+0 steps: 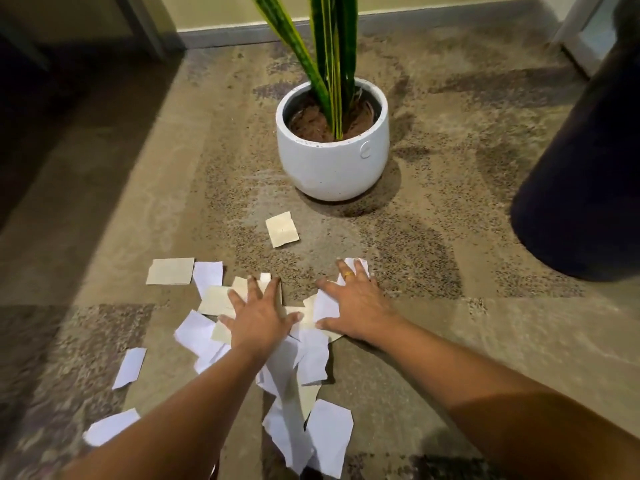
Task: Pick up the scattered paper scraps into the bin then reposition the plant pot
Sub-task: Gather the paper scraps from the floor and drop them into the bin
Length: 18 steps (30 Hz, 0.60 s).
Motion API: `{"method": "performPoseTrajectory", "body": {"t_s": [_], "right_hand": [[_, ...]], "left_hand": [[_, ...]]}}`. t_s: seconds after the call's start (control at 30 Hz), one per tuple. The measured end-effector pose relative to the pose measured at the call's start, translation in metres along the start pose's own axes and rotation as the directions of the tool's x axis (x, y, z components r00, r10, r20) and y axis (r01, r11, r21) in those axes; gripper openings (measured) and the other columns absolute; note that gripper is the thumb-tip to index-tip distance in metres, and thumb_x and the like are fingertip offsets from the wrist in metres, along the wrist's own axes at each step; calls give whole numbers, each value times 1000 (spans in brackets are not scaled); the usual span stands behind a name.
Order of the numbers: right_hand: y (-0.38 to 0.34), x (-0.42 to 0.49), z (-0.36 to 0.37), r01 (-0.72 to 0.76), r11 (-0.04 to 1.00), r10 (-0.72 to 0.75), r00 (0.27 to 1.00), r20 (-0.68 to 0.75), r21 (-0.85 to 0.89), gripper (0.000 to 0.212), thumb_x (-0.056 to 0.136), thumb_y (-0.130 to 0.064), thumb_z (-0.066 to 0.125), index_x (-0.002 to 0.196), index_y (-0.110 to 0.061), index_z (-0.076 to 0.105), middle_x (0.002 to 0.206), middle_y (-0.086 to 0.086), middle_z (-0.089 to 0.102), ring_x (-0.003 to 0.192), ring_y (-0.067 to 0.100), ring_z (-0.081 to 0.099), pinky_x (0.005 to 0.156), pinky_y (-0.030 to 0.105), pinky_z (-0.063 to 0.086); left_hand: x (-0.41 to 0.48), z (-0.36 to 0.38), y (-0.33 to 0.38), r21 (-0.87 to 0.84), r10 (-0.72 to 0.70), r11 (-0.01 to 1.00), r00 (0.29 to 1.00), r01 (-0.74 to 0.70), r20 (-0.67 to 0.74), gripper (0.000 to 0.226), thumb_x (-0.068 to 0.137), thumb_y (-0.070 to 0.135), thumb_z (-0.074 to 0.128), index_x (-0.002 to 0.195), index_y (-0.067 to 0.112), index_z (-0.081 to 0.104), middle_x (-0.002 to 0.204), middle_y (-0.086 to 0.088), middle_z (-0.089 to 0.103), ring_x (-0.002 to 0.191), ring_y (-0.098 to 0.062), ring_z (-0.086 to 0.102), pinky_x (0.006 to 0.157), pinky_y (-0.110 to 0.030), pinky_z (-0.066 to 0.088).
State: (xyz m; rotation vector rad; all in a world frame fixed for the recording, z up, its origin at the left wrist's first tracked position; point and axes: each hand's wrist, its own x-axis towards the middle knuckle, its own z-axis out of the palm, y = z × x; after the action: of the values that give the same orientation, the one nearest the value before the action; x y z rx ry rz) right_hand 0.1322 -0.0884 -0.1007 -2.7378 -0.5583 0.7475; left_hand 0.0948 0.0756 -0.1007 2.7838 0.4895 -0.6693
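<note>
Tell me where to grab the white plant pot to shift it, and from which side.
Probably take the plant pot with both palms low on its rounded wall, one from each side. The wall bulges and narrows toward the base, so palms can cup under it. The tall leaves block a reach from above.

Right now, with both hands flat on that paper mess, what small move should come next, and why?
Probably sweep both hands inward to bunch the paper scraps. The left hand and right hand lie open and spread on them, gripping nothing, and the pile between them lies loose.
</note>
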Motion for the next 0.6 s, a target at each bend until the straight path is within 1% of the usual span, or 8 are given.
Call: {"method": "performPoseTrajectory", "body": {"t_s": [0.1,0.2,0.27,0.33,0.4,0.47,0.53,0.6], "right_hand": [[-3,-4,0,67,997,-65,997,-45,31,59,88,-41,55,140,-28,33,157,10,12,145,30,3,117,43,12],[-5,-8,-3,101,994,-98,993,-69,41,50,91,-27,53,138,-21,38,152,10,27,141,26,20,113,38,24],[-4,-12,-5,112,993,-108,990,-94,35,48,90,-20,53,136,-19,40,146,10,36,133,27,30,106,39,34],[-3,-17,-7,120,992,-115,985,-126,37,44,90,-13,52,133,-18,43,136,10,45,124,27,38,98,38,39],[0,-21,-8,133,990,-125,978,-169,37,40,90,-4,48,129,-17,47,126,10,52,116,27,45,91,37,42],[5,-24,-9,138,989,-122,970,-210,62,39,88,3,46,121,-16,52,115,11,58,107,29,53,78,34,44],[11,-30,-10,109,988,-81,969,-235,109,34,85,5,48,110,-16,56,101,11,62,93,29,59,65,29,40],[19,-37,-14,48,988,-10,970,-243,149,29,84,3,50,103,-17,58,93,10,64,83,27,60,63,31,48]], "left_hand": [[-3,-3,2,94,65,994,998,-62,-23,62,94,39,43,147,24,16,158,-11,10,141,-44,12,108,-63,26],[-5,-7,1,191,120,975,992,-111,-38,52,96,31,39,145,20,24,153,-13,24,136,-43,28,103,-56,38],[-7,-10,2,225,161,964,984,-139,-80,45,96,30,39,140,19,34,144,-11,40,125,-36,44,94,-47,49],[-10,-12,5,259,217,950,964,-172,-154,35,94,31,43,127,21,48,126,-5,56,109,-27,55,80,-39,55],[-13,-13,9,303,256,933,948,-193,-186,26,92,28,47,115,24,58,114,-2,59,100,-24,58,71,-33,53],[-15,-16,14,309,261,931,947,-195,-188,20,90,22,52,106,22,65,107,-3,60,96,-24,59,67,-32,50],[-17,-20,19,249,230,952,953,-179,-195,18,87,14,56,99,16,68,102,-6,64,94,-26,61,68,-33,50],[-18,-26,25,208,233,960,949,-189,-213,15,85,10,56,96,10,67,98,-10,68,90,-28,63,69,-33,50]]}}
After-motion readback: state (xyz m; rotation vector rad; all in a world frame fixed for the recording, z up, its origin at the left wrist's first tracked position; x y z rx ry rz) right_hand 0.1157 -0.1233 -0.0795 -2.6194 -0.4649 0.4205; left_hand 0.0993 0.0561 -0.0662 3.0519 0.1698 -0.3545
